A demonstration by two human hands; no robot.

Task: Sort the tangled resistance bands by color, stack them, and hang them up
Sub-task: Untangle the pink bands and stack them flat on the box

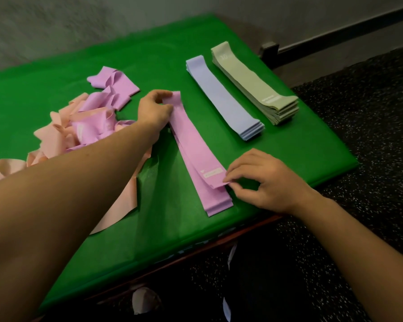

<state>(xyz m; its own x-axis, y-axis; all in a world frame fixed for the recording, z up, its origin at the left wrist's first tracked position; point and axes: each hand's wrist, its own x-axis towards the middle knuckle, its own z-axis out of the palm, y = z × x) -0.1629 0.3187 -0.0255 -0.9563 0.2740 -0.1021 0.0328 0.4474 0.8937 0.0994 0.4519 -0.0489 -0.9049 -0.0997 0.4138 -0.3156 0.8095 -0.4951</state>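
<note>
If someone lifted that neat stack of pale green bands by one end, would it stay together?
Probably not. The stack of pale green fabric bands is loose layers with nothing binding them, so they would likely slide apart. Similar bands in the tangled pink and peach pile curl limply, suggesting floppiness.

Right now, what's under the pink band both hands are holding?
Under the top pink band, pinched by the left hand and right hand, lie more pink bands; their edges show at the near end. Count hidden. Green table cover below.

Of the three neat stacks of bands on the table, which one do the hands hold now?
The pink stack, nearest the tangled pile: left hand grips its far end, right hand pinches its near end. The blue stack and green stack lie untouched.
</note>
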